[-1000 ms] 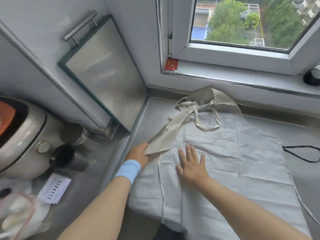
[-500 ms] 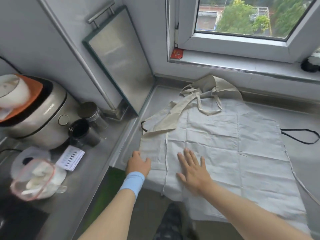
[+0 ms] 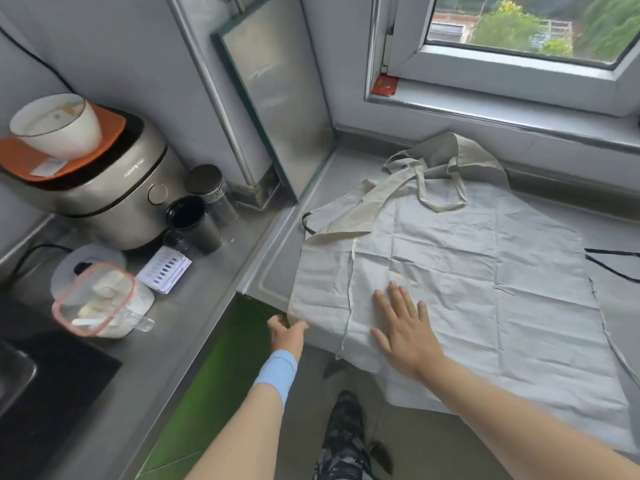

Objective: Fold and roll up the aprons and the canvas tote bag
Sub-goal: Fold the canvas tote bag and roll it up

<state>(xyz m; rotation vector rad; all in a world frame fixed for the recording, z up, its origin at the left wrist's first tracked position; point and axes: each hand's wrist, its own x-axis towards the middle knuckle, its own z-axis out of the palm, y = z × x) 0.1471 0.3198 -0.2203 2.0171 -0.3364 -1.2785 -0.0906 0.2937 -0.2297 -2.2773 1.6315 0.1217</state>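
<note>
A pale grey apron (image 3: 467, 271) lies spread flat on the steel counter (image 3: 277, 258) under the window, its near edge hanging over the front. Its left side is folded inward, leaving a vertical fold line. A beige canvas tote bag (image 3: 446, 157) lies crumpled at the apron's top, handles loose. My right hand (image 3: 405, 330) presses flat on the apron near the fold, fingers straight. My left hand (image 3: 287, 332), with a blue wristband, grips the apron's near left corner at the counter's front edge.
Black apron straps (image 3: 613, 261) trail off to the right. On the lower counter to the left stand a rice cooker (image 3: 100, 199) with a white bowl on top, two dark jars (image 3: 197, 220), a plastic container (image 3: 97, 299) and a card. A steel tray leans in the corner.
My left hand has slid down the apron's left edge from the beige strap to the near corner. My right hand stays flat in place. The camera has pulled back and left.
</note>
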